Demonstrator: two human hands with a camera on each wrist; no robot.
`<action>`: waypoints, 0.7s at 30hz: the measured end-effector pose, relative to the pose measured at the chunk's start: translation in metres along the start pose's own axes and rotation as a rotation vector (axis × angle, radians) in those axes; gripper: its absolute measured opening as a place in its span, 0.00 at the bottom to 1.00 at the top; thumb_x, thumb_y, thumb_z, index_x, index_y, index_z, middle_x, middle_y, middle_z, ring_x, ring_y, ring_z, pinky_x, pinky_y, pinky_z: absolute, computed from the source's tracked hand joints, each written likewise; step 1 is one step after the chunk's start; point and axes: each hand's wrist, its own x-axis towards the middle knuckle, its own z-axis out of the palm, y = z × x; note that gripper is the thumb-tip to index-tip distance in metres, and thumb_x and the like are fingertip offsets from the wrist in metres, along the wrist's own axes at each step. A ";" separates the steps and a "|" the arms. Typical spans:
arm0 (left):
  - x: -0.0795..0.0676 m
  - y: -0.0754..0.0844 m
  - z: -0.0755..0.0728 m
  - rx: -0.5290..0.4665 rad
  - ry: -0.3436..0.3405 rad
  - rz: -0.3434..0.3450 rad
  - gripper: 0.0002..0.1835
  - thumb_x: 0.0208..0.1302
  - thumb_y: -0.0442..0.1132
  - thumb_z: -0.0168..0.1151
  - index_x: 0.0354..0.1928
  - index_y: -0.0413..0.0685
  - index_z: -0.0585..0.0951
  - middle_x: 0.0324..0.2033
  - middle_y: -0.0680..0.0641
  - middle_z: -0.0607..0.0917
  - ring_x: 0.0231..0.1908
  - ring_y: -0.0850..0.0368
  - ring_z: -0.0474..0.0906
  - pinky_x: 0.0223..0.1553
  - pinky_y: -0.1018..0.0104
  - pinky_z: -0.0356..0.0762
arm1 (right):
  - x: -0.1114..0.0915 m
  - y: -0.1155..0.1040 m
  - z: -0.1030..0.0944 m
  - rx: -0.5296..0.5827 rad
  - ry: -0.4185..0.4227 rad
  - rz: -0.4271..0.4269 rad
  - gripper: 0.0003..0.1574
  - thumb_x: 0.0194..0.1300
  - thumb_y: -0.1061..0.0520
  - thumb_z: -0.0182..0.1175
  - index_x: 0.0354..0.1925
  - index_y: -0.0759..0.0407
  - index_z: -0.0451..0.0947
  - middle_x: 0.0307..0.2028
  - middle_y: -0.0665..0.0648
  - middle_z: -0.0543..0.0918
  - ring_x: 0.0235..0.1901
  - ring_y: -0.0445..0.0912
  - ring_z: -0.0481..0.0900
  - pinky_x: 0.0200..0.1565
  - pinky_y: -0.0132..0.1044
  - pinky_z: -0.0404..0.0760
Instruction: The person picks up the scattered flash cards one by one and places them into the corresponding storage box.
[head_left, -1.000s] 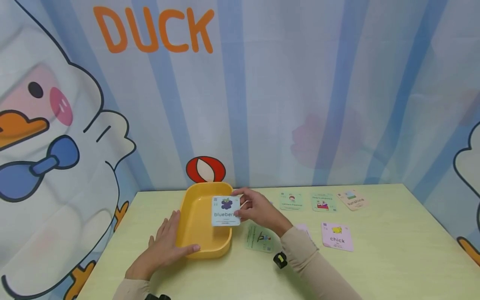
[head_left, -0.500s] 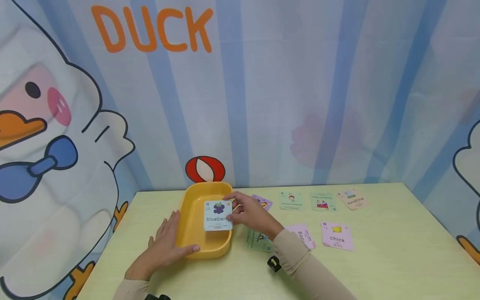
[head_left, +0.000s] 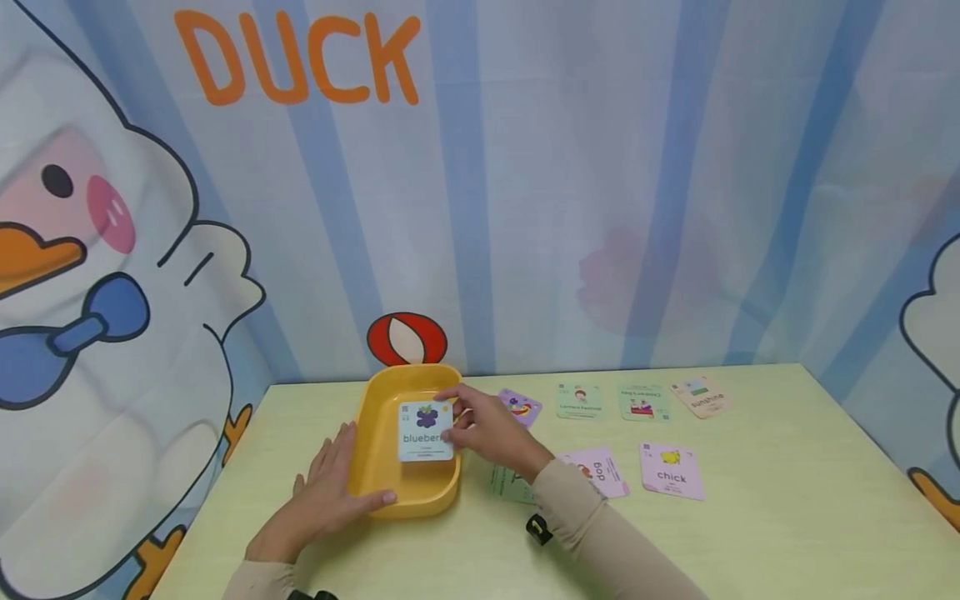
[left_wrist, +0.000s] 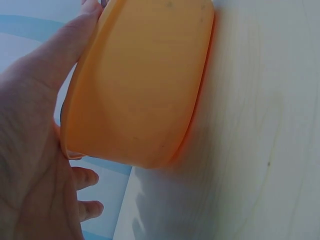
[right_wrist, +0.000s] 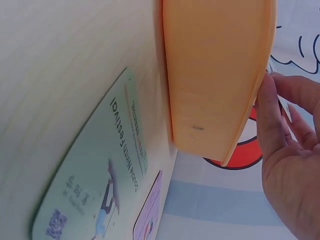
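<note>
My right hand [head_left: 487, 425] pinches a white square picture card [head_left: 425, 432] by its right edge, thumb in front. The card reads "blueberry" under a purple fruit cluster and hangs over the yellow tray [head_left: 367, 467]. In the right wrist view the fingers [right_wrist: 272, 112] are right at the tray's rim, and the tray wall hides most of the card. My left hand [head_left: 322, 496] rests along the tray's left side with straight fingers, its thumb over the near rim. In the left wrist view the tray's outer wall [left_wrist: 140, 85] lies against that hand.
Right of the tray a green "Double Ninth Festival" card [right_wrist: 100, 170] lies partly under the right arm. Beyond it are a purple card [head_left: 521, 408], a "dog" card [head_left: 600, 472], a "chick" card [head_left: 672, 471], two green cards and a "sunshine" card [head_left: 701, 397]. A printed curtain [head_left: 540, 183] hangs behind.
My right hand has moved left and slightly down, carrying the blueberry card farther over the tray. The dog and purple cards show more behind the arm. My left hand stays on the tray.
</note>
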 end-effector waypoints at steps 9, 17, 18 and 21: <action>0.000 0.001 -0.001 -0.003 -0.022 -0.014 0.72 0.51 0.78 0.64 0.81 0.47 0.34 0.81 0.38 0.39 0.77 0.29 0.33 0.64 0.16 0.33 | 0.006 -0.003 0.006 -0.083 -0.006 0.017 0.29 0.65 0.59 0.70 0.62 0.45 0.76 0.40 0.50 0.78 0.40 0.44 0.80 0.39 0.31 0.84; 0.001 0.001 -0.001 -0.013 -0.022 -0.012 0.71 0.51 0.77 0.64 0.81 0.48 0.34 0.81 0.38 0.38 0.77 0.30 0.32 0.64 0.16 0.32 | 0.010 -0.002 0.014 -0.072 -0.016 -0.019 0.29 0.66 0.59 0.69 0.63 0.48 0.74 0.40 0.52 0.77 0.36 0.43 0.79 0.38 0.30 0.82; 0.001 0.000 -0.001 -0.014 -0.022 -0.013 0.71 0.51 0.77 0.64 0.81 0.48 0.34 0.81 0.38 0.38 0.77 0.30 0.32 0.64 0.16 0.32 | 0.011 -0.002 0.015 -0.069 -0.018 -0.025 0.29 0.66 0.60 0.69 0.63 0.48 0.73 0.40 0.52 0.77 0.36 0.43 0.79 0.37 0.30 0.82; 0.002 0.000 0.000 -0.013 -0.027 -0.017 0.72 0.51 0.77 0.64 0.81 0.47 0.33 0.81 0.38 0.38 0.77 0.30 0.32 0.63 0.16 0.33 | 0.012 -0.002 0.017 -0.061 -0.021 -0.028 0.28 0.66 0.60 0.69 0.61 0.48 0.73 0.40 0.52 0.77 0.36 0.43 0.79 0.37 0.30 0.82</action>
